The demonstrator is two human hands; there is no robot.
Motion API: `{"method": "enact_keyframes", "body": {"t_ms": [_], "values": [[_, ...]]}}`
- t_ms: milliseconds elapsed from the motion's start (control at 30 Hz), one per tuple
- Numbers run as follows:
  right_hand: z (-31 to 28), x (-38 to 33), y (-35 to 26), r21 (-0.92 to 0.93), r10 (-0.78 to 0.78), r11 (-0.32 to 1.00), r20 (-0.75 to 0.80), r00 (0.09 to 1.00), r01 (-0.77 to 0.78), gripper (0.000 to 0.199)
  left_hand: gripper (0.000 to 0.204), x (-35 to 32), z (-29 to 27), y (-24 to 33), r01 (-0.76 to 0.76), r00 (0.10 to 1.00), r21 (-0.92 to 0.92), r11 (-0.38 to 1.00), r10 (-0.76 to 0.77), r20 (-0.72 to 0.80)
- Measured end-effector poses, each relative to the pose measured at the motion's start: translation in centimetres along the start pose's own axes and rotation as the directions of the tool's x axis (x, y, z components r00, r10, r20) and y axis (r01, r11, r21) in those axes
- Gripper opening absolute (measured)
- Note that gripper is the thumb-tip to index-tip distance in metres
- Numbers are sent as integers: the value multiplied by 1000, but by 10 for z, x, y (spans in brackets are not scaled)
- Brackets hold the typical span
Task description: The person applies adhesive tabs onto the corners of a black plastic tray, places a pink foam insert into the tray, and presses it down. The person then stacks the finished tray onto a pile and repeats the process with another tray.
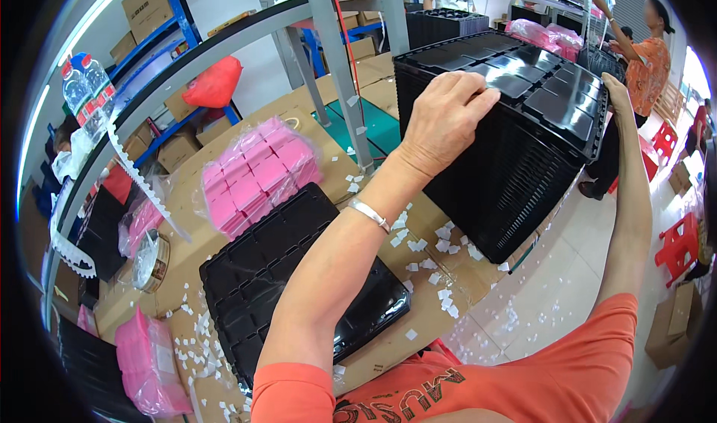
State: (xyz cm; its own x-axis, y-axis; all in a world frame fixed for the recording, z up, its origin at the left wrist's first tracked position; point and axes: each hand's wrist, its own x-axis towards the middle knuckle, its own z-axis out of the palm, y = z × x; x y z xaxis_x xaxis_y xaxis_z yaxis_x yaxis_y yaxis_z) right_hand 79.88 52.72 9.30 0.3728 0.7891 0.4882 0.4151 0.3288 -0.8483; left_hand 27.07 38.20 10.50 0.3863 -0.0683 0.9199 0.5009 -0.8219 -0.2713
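Note:
A tall stack of black plastic trays [515, 191] stands on the cardboard-covered table at the right, with a glossy compartmented tray [556, 113] on top. My left hand [450, 116], a silver bangle on its wrist, is closed with fingertips pinched at the near edge of that top tray. At its far right corner my right hand [617, 93] is closed around the edge, its fingers partly hidden. Beneath my left forearm lies another black tray [272, 247], partly covered by the arm.
Pink blocks in clear wrap [258, 173] lie beyond the lower tray; another pink pack [149, 363] is at the near left. White paper bits [444, 247] litter the table. A metal upright [351, 87] rises behind. A person [650, 72] stands beyond the stack, near red stools [678, 247].

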Motion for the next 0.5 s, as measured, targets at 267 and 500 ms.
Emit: {"method": "enact_keyframes", "body": {"t_ms": [267, 500], "values": [[-3, 10, -10, -215, 7, 977, 75, 997, 10, 36, 28, -12, 10, -18, 48, 998, 11, 999, -47, -41], [-35, 26, -1, -238, 135, 965, 95, 986, -109, 42, 24, -12, 15, 0, 90, 988, -25, 996, -92, -122]]}}
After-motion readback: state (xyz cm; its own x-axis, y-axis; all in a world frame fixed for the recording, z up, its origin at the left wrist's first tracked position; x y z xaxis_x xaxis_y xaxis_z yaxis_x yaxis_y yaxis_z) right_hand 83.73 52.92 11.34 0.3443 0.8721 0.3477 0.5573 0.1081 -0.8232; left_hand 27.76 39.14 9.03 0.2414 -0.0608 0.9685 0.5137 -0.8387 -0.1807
